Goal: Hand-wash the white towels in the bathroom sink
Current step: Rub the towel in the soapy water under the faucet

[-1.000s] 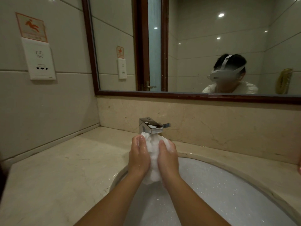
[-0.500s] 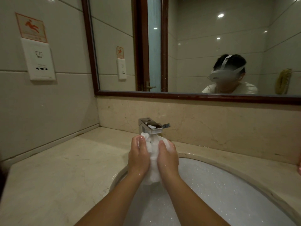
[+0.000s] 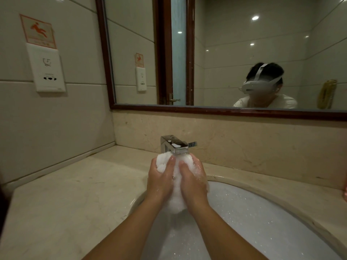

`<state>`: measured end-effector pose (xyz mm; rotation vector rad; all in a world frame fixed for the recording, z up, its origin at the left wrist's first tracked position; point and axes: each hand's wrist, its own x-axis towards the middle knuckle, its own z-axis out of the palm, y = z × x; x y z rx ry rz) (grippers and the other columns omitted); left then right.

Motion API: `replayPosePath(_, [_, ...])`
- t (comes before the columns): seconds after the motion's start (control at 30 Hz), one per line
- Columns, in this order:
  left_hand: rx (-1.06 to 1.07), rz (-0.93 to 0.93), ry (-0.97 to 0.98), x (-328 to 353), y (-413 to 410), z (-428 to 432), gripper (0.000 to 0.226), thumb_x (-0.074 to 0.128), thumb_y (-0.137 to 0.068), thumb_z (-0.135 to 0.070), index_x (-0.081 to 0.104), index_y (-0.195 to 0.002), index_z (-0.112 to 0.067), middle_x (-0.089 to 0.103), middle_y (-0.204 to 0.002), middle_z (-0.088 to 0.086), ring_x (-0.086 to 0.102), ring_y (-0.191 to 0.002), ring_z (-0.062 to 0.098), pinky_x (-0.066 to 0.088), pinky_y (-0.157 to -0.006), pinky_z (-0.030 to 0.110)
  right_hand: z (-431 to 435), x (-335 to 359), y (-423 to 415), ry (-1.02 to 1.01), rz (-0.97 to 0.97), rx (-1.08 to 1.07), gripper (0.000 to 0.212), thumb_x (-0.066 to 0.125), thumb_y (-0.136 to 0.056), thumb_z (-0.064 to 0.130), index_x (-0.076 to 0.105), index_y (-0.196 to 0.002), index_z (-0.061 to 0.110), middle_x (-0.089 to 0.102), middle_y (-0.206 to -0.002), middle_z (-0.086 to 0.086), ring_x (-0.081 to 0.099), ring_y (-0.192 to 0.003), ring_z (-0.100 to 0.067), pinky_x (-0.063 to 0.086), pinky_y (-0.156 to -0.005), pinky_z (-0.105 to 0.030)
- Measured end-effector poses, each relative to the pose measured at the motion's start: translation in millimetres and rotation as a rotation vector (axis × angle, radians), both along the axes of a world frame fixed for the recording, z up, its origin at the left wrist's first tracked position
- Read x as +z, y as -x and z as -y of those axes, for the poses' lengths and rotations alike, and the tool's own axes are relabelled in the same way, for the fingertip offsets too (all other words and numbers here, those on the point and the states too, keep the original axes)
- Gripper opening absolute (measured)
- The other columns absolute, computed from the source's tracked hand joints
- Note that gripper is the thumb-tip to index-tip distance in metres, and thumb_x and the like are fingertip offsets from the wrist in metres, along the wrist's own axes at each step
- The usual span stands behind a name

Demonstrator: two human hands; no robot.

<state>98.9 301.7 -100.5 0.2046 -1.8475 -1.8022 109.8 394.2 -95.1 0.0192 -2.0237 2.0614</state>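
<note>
A bunched, wet white towel (image 3: 176, 192) is squeezed between both my hands, just under the spout of the chrome faucet (image 3: 175, 145). My left hand (image 3: 160, 181) grips its left side, with a lump of cloth bulging above the fingers. My right hand (image 3: 193, 182) grips the right side, wet and foamy. The towel's lower end hangs over the white sink basin (image 3: 262, 218), whose wall is speckled with droplets. Whether water runs from the faucet is not visible.
A beige marble counter (image 3: 65, 203) surrounds the sink and meets tiled walls at left and back. A framed mirror (image 3: 225, 53) hangs above the backsplash. A white wall socket (image 3: 47, 70) sits on the left wall under a warning sign.
Both hands keep squeezing the towel under the faucet. The cloth now bulges out more above my left hand's fingers; otherwise the hands stay in place.
</note>
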Motion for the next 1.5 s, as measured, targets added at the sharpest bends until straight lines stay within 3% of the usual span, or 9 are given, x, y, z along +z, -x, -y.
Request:
replayPosePath(0.1, [0.036,-0.042,0.031,0,0,-2,0.031,0.068,-0.09,-0.064,0.064,-0.103,-0.036,0.075,-0.096,-0.009,0.073,-0.09,0.014,0.062,-0.087,0.047,-4,2,1,0.006,0.013,0.021,0.043,0.055,-0.104,0.051,0.048,-0.146,0.052,0.061,-0.132,0.013,0.06,-0.113,-0.014,0.046,-0.083,-0.026])
replayPosePath(0.23, [0.044,-0.055,0.179,-1,-6,-5,0.048,0.057,-0.083,-0.083,0.065,-0.099,-0.038,0.074,-0.093,-0.012,0.071,-0.088,0.012,0.06,-0.085,0.044,-1,-2,6,-0.031,0.066,0.044,0.05,0.047,-0.103,0.066,0.049,-0.15,0.05,0.061,-0.142,0.01,0.059,-0.127,-0.017,0.047,-0.104,-0.035])
replayPosePath(0.37, [0.016,-0.03,0.248,-1,-12,-13,0.088,0.039,-0.068,-0.103,0.064,-0.119,-0.036,0.073,-0.106,-0.009,0.07,-0.098,0.017,0.059,-0.088,0.042,-3,3,1,0.032,0.159,-0.008,0.053,0.048,-0.099,0.072,0.069,-0.126,0.031,0.071,-0.123,0.001,0.066,-0.115,-0.023,0.051,-0.098,-0.038])
replayPosePath(0.6, [0.123,-0.118,0.299,6,-18,-16,0.023,0.07,-0.091,-0.057,0.062,-0.086,-0.036,0.069,-0.08,-0.014,0.066,-0.075,0.001,0.044,-0.056,0.008,-4,9,-3,0.01,0.095,-0.199,0.03,0.051,-0.105,0.058,0.068,-0.112,0.035,0.067,-0.111,0.013,0.064,-0.097,-0.007,0.039,-0.071,-0.006])
replayPosePath(0.73, [0.089,-0.119,0.246,7,-20,-13,0.018,0.071,-0.097,-0.044,0.066,-0.089,-0.029,0.069,-0.078,-0.014,0.065,-0.072,-0.01,0.043,-0.059,0.004,2,7,1,0.038,0.091,-0.243,0.042,0.05,-0.102,0.062,0.072,-0.099,0.027,0.072,-0.1,0.003,0.068,-0.101,-0.026,0.055,-0.089,-0.038])
replayPosePath(0.93, [0.1,-0.005,0.191,2,-9,-5,0.029,0.059,-0.098,-0.057,0.066,-0.098,-0.028,0.071,-0.089,-0.01,0.065,-0.083,0.009,0.044,-0.065,0.023,7,4,2,-0.013,0.117,-0.152,0.042,0.051,-0.106,0.052,0.052,-0.135,0.021,0.063,-0.125,-0.006,0.054,-0.101,-0.024,0.037,-0.083,-0.03])
replayPosePath(1.1, [0.128,-0.014,0.12,0,1,-1,0.033,0.051,-0.102,-0.057,0.066,-0.097,-0.027,0.071,-0.087,-0.009,0.067,-0.085,0.011,0.043,-0.064,0.02,6,-2,8,0.025,0.093,-0.128,0.028,0.053,-0.107,0.046,0.05,-0.125,0.025,0.066,-0.124,-0.006,0.061,-0.099,-0.022,0.042,-0.071,-0.029])
replayPosePath(1.27, [0.156,-0.038,0.048,-3,6,-1,0.038,0.048,-0.102,-0.061,0.067,-0.104,-0.028,0.073,-0.096,-0.004,0.07,-0.093,0.021,0.055,-0.084,0.037,2,-5,13,0.034,0.147,-0.082,0.046,0.038,-0.11,0.052,0.045,-0.149,0.028,0.064,-0.133,-0.005,0.061,-0.117,-0.029,0.05,-0.102,-0.042])
replayPosePath(1.5, [-0.049,-0.008,0.095,-2,-2,-5,0.046,0.041,-0.089,-0.073,0.055,-0.117,-0.039,0.068,-0.107,-0.01,0.067,-0.103,0.016,0.055,-0.091,0.04,-2,-2,15,0.055,0.112,-0.085,0.039,0.049,-0.107,0.047,0.058,-0.133,0.019,0.065,-0.113,-0.003,0.062,-0.101,-0.023,0.047,-0.083,-0.034])
